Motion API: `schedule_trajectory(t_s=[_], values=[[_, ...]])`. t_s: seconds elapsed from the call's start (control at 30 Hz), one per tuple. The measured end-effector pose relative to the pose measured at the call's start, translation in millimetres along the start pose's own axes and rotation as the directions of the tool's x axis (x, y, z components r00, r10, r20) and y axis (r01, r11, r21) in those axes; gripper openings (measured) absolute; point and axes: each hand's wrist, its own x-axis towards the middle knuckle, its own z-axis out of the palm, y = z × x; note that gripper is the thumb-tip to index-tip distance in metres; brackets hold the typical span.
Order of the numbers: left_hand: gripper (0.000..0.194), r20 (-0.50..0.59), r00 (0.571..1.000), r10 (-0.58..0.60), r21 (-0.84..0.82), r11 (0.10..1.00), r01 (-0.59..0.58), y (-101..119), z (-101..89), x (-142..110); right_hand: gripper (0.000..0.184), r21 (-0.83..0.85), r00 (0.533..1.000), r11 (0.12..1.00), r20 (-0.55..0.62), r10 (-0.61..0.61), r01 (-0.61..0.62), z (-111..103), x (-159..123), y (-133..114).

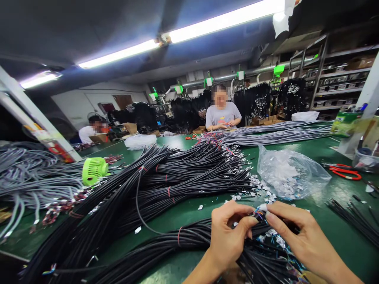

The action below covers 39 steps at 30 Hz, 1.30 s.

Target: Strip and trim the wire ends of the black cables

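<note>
My left hand (228, 232) pinches the end of a black cable (166, 232) whose coloured wire tips (259, 215) stick out between the fingers. My right hand (299, 236) is closed on a small white connector (263, 207) at those tips. Both hands meet low in the frame over the green table (189, 213). Under them lies a bundle of black cables (266, 264) with loose wire ends. White connectors (254, 189) are scattered just beyond my fingers.
Large bundles of black cables (166, 177) fan out across the middle. A clear plastic bag (290, 173) of connectors lies to the right, red scissors (345, 171) beyond it. Grey cables (29, 181) and a green fan (94, 170) are at left. Two people (222, 114) sit far off.
</note>
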Motion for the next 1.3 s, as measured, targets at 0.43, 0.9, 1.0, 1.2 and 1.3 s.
schedule_trajectory(t_s=[0.43, 0.9, 1.0, 1.2, 1.3], values=[[0.006, -0.003, 0.990, 0.144, 0.176, 0.974, -0.141, -0.5, -1.0, -1.6, 0.029, 0.057, 0.996, 0.996, -0.050, 0.077, -0.074, 7.3, 0.0, -2.8], [0.023, 0.065, 0.848, 0.525, 0.528, 0.703, -0.476, 1.4, 0.2, 0.5, 0.027, 0.160, 0.970, 0.979, -0.188, 0.157, -0.127, 19.6, -2.5, -2.8], [0.024, 0.081, 0.831, 0.550, 0.533, 0.681, -0.503, -0.1, -0.7, 0.1, 0.029, 0.152, 0.978, 0.979, -0.135, 0.161, -0.140, 18.1, -0.6, -0.9], [0.023, 0.085, 0.820, 0.566, 0.552, 0.658, -0.512, -1.0, -0.9, -0.4, 0.030, 0.111, 0.992, 0.987, -0.050, 0.120, -0.114, 12.6, 2.0, 7.1], [0.024, 0.081, 0.828, 0.555, 0.536, 0.676, -0.505, -1.8, -0.7, 0.1, 0.028, 0.039, 0.993, 0.996, -0.074, 0.087, -0.084, 10.9, 1.3, 10.5]])
